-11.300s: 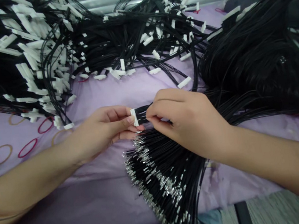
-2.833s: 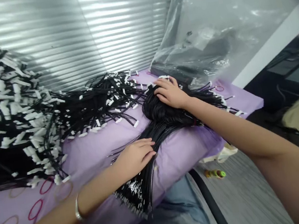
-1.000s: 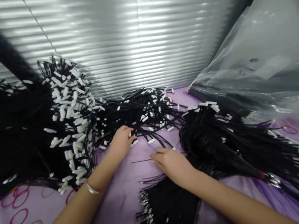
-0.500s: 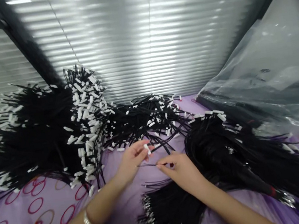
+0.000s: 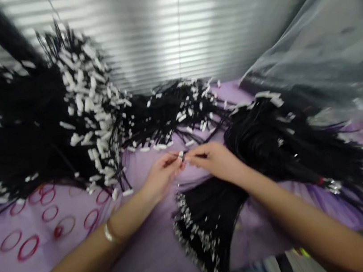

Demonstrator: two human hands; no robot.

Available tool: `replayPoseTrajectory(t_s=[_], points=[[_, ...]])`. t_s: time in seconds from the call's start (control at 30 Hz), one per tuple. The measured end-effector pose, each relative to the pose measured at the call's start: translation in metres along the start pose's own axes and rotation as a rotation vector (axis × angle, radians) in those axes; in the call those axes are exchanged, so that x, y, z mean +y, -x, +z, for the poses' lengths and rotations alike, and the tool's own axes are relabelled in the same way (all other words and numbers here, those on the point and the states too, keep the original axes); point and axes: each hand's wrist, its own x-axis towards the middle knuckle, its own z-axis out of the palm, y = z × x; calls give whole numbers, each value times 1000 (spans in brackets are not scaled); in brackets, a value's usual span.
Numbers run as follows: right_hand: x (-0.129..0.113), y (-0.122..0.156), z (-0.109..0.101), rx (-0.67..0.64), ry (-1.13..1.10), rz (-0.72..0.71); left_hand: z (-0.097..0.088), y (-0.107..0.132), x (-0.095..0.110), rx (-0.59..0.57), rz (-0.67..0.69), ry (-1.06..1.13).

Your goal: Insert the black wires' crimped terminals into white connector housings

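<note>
My left hand [image 5: 160,179] pinches a small white connector [image 5: 180,156] between thumb and fingers above the purple cloth [image 5: 44,263]. My right hand [image 5: 214,160] meets it from the right, fingers pinched on a thin black wire that is blurred and hard to make out at the connector. Below both hands lies a bundle of black wires with metal terminal ends [image 5: 200,223]. The picture is smeared by head motion.
A large heap of black wires with white connectors [image 5: 74,119] fills the left and back. Another dark wire mass [image 5: 287,143] lies at the right, before a clear plastic bag [image 5: 323,62]. Grey blinds [image 5: 166,25] stand behind. Red rings pattern the cloth at the left.
Both hands have drawn together, the connector and the wire now meeting between them. The view has tilted down and blurred.
</note>
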Motion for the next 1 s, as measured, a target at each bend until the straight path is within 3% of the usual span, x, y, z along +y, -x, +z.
replayPoseTrajectory(t_s=[0.17,0.4,0.6,1.0], points=[[7,-7,8,35,-132,7,-10,-4,-4,59,-34,-31],[23,-5,8,181,-45,80,-15,-8,-4,99,-137,-138],[25,-4,9,263,-24,137,-19,-8,0,-2,-170,-199],[22,-3,12,285,116,102,-15,-10,4,-21,-209,-305]])
